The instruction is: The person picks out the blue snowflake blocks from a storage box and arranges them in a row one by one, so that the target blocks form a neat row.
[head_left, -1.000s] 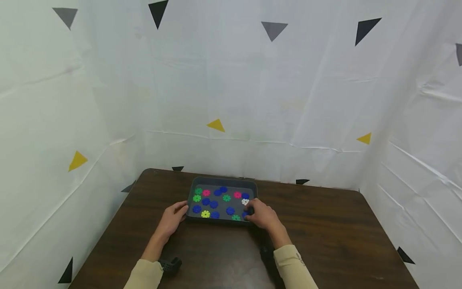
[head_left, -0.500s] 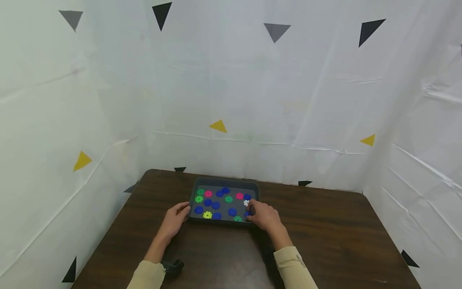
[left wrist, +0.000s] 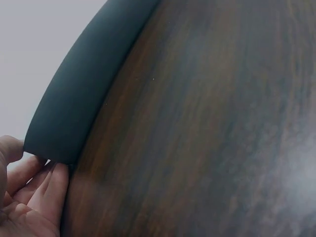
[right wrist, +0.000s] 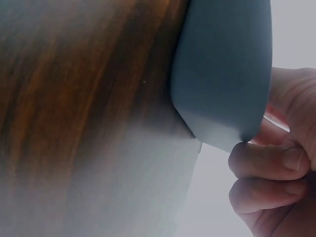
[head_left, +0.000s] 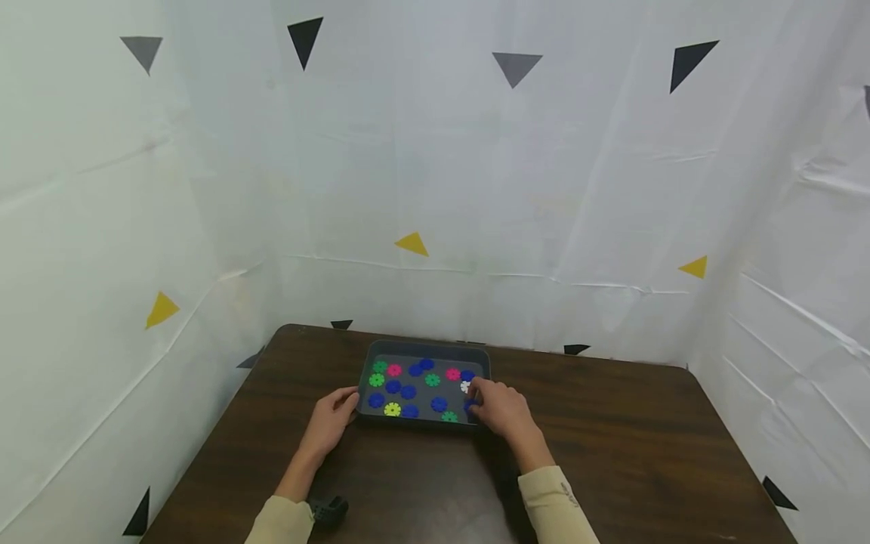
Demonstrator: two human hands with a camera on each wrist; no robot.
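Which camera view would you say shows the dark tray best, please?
The head view: nearly the whole tray shows, discs inside, though the right hand hides part. Each wrist view shows only a stretch of outer wall.

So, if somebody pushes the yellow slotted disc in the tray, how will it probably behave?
The yellow slotted disc lies flat, so it will probably slide rather than roll. It looks thin with cut-out slots, so it is likely light. The dark gray tray has raised walls, which should keep it inside.
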